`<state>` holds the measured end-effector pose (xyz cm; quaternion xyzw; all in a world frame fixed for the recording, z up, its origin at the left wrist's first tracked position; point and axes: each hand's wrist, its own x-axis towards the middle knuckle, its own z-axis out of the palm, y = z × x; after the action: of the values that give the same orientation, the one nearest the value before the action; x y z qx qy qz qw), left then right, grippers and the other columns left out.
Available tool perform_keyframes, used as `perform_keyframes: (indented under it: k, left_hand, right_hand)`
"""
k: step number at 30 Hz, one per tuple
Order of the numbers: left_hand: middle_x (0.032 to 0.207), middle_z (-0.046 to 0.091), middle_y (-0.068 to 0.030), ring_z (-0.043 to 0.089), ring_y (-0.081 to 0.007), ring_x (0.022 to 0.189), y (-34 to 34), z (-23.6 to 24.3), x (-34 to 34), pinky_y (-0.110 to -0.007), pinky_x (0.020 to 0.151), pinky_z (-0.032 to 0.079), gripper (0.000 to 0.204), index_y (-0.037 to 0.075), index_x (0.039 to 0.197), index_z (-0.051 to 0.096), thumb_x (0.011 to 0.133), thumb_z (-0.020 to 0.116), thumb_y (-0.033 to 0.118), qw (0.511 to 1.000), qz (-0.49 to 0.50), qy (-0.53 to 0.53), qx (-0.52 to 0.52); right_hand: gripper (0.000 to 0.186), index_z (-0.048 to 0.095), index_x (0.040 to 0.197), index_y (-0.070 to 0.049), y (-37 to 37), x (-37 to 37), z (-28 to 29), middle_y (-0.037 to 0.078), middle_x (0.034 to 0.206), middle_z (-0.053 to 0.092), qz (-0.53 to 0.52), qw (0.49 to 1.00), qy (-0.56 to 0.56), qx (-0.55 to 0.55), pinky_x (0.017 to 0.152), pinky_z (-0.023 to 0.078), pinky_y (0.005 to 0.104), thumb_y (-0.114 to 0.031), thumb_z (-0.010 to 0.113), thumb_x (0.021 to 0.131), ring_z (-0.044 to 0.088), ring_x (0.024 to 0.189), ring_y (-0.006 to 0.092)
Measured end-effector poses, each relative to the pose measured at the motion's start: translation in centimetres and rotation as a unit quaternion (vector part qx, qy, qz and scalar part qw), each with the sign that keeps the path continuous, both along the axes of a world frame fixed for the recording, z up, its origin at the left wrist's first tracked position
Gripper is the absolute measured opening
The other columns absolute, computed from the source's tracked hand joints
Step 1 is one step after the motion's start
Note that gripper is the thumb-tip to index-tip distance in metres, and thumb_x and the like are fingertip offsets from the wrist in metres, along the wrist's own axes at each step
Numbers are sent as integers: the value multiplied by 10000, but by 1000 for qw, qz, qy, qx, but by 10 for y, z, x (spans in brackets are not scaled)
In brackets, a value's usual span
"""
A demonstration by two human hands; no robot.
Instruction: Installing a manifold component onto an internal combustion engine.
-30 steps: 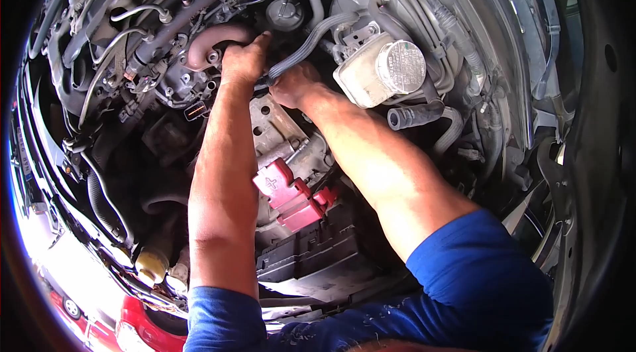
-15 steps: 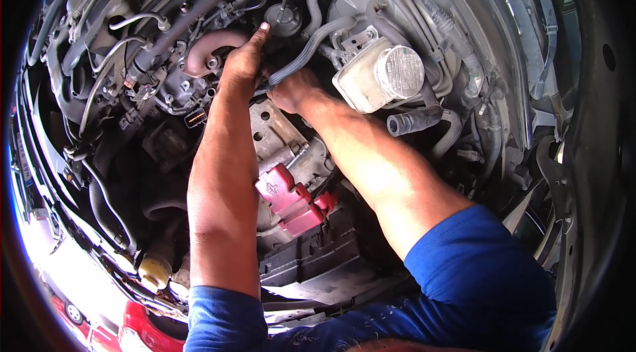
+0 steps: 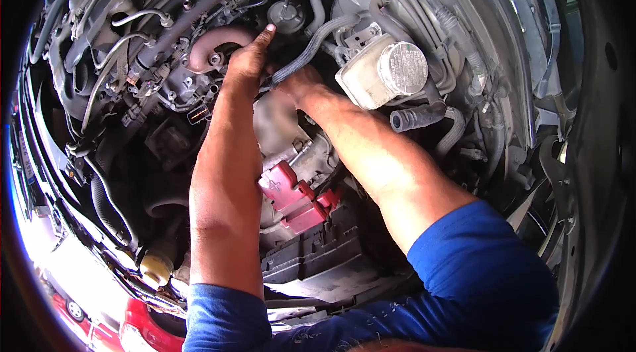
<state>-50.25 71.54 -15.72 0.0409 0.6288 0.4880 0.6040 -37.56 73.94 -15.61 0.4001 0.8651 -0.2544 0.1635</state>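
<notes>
We look at the black corrugated hose (image 3: 311, 44) in the middle of the engine bay, because both hands work around it. It runs from the upper middle down and to the left, and its lower end goes between the two hands.

Our left hand (image 3: 248, 60) lies just left of this lower end. Its fingers are stretched upward, and one fingertip touches the small round black cap (image 3: 286, 15) above. Half a second ago this hand was a little lower and closer to the curved reddish-brown pipe (image 3: 212, 44); now it reaches further up, so the cap seems to be the new point of attention. We cannot tell whether the left hand holds something, as we see only its back.

Our right hand (image 3: 298, 83) is just under the hose, touching it or nearly so. The fingers are hidden below the hose and behind the left hand, so we cannot say whether they are closed or spread. It has stayed at almost the same place as before, which suggests that it keeps the hose steady while the other hand moves.

To the right of the hose stands a whitish fluid reservoir (image 3: 364, 77) with a round grey lid (image 3: 405, 67), and below it a short black hose end (image 3: 417, 117) is open. Nearer to us, between the forearms, sits a red terminal cover (image 3: 291, 196) on a black fuse box (image 3: 311, 256). At the lower left we see a yellowish cap (image 3: 156, 266).
</notes>
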Motion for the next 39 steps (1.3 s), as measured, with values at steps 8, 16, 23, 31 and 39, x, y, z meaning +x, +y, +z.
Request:
perform_keyframes:
  k: [8,16,23,31,39]
  left_hand:
    - [964,671,-104,581,-187,769,-1,-11,5,-312,637,463,619,-39,1080,658,810,795,501,992,37,118,14]
    - [672,585,-75,500,-162,523,3,-13,-3,-308,488,380,653,-27,906,660,793,756,609,998,-26,50,-41]
    - [832,635,-91,572,-190,678,-1,-10,5,-335,612,453,615,-24,943,666,782,789,557,996,42,70,23]
    - [1140,675,-281,623,-391,1152,-3,-14,11,-402,996,462,812,-110,1102,648,739,770,606,903,-2,429,-34]
    - [1029,709,-257,665,-388,1052,5,1,7,-420,947,488,648,-30,993,718,778,749,581,914,-53,400,-23]
  right_hand:
    - [316,683,1155,-140,2,7,-8,146,1178,686,-26,999,45,5,948,525,444,-295,529,927,650,1096,345]
    - [330,687,1171,-140,0,2,-7,144,1176,690,27,1000,3,11,940,527,443,-300,539,923,650,1101,346]
    - [317,697,1138,-123,1,11,-25,170,1153,691,-23,997,58,36,931,530,445,-288,569,900,650,1088,357]
    - [317,703,1088,-115,2,8,-9,131,1107,710,7,1000,12,-3,908,537,451,-321,585,878,671,1039,324]
    - [312,699,1098,-135,2,10,-13,133,1113,706,9,999,20,31,890,549,452,-326,607,869,672,1031,331]
